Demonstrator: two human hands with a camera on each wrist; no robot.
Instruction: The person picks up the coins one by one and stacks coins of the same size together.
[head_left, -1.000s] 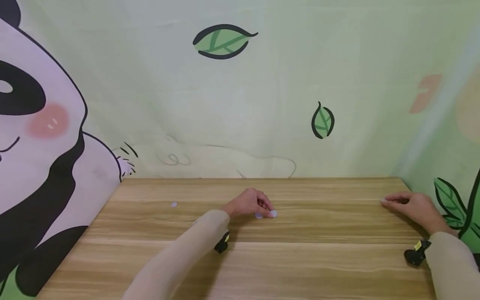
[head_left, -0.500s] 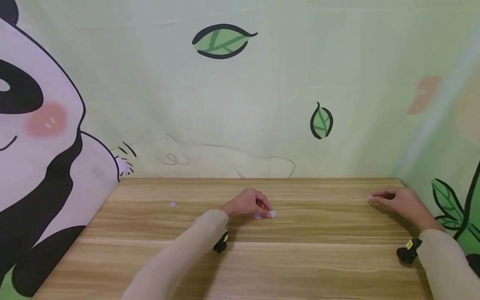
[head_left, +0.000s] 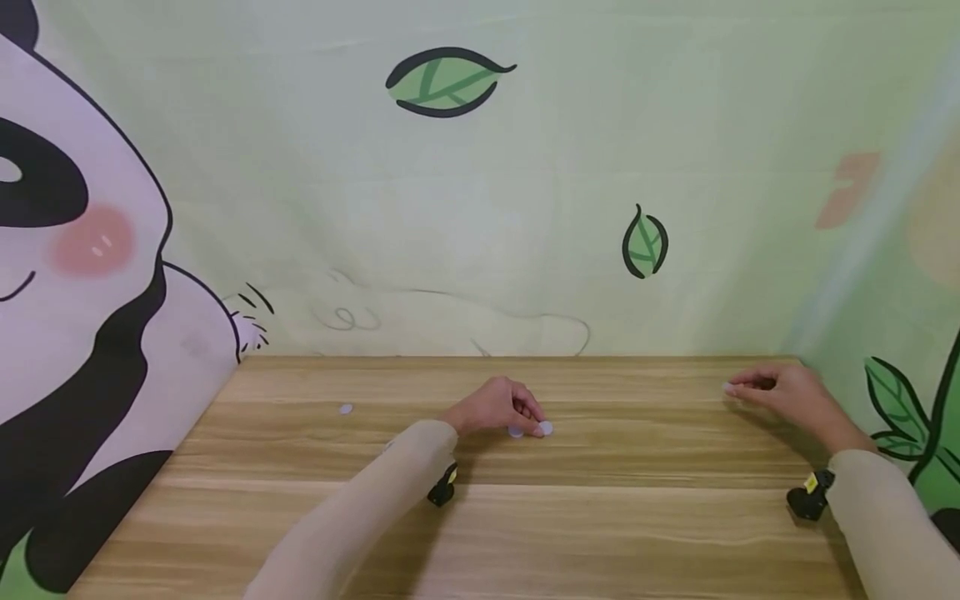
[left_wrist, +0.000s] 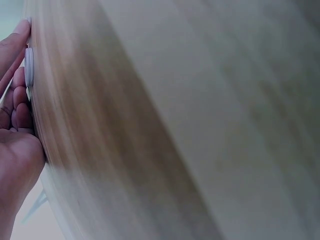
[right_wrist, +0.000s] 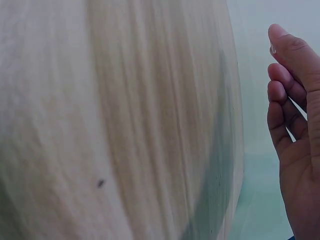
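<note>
In the head view my left hand [head_left: 497, 406] rests low over the wooden table with its fingers curled. Its thumb and fingertip hold the edge of a small white disc [head_left: 546, 428] lying at the tabletop. Just beside it, partly hidden by the hand, lies a second white disc [head_left: 516, 432]. The left wrist view shows that disc [left_wrist: 29, 67] edge-on by the curled fingers. My right hand [head_left: 787, 396], raised above the table's right side, pinches another white disc [head_left: 727, 388] between thumb and forefinger. Only a sliver of this disc [right_wrist: 272, 49] shows in the right wrist view.
A further white disc [head_left: 346, 409] lies on the table [head_left: 600, 533] to the left. Something pale [head_left: 387, 446] peeks out beside the left sleeve, mostly hidden. Behind the table's far edge hangs a green backdrop [head_left: 525, 208] with a panda and leaves.
My right hand has moved left and slightly up in the head view, carrying its white disc, and slowed over the last half second. The left hand has stayed in place.
</note>
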